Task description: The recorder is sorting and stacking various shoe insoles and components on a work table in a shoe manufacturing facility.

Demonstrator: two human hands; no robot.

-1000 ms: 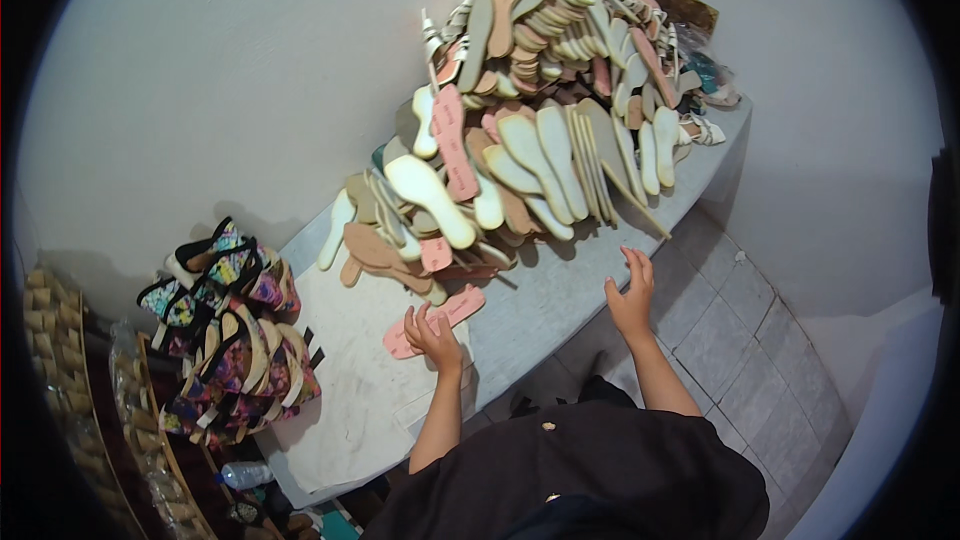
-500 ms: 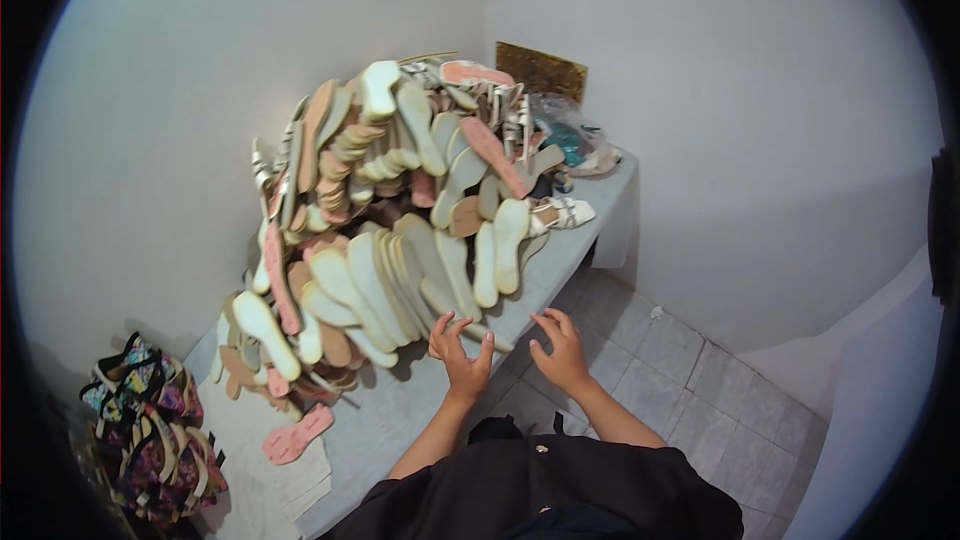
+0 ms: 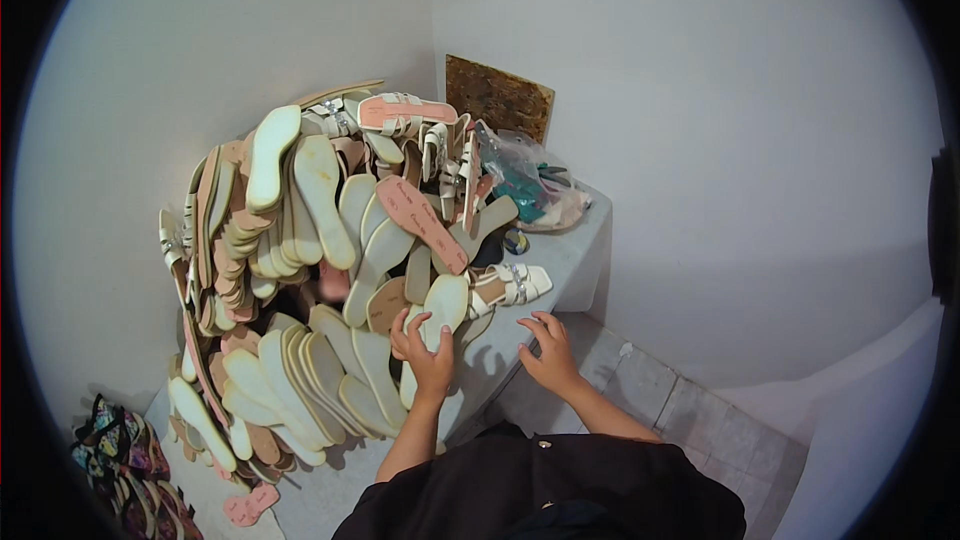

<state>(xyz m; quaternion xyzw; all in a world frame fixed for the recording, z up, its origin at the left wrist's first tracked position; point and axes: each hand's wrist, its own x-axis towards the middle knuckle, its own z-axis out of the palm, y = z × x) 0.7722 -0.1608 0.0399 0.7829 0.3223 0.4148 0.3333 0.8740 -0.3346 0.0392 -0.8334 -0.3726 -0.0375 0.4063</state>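
Observation:
My left hand (image 3: pixel 428 362) is open over a pale cream sole (image 3: pixel 446 300) at the near right of a big heap; whether it touches the sole I cannot tell. Nothing shows in its curved fingers. My right hand (image 3: pixel 553 358) is also open and holds nothing, hovering by the table's edge. Just beyond the hands lies a white strappy sandal (image 3: pixel 522 285). A pink printed insole (image 3: pixel 422 224) slants across the heap above them. Leftward, a row of overlapping cream soles (image 3: pixel 290 380) stands on edge.
White sandals (image 3: pixel 405 115) top the heap's far side. A clear plastic bag (image 3: pixel 525 180) with teal contents sits on the table (image 3: pixel 585 240), before a brown mottled board (image 3: pixel 497 98). Colourful patterned footwear (image 3: pixel 125 450) is at the lower left. Walls enclose the corner; tiled floor (image 3: pixel 640 390) lies to the right.
The view has shifted, so the heap appears lower, further left and larger. My hands are now closer to the white sandal, with my left hand over the cream sole. Both stay open.

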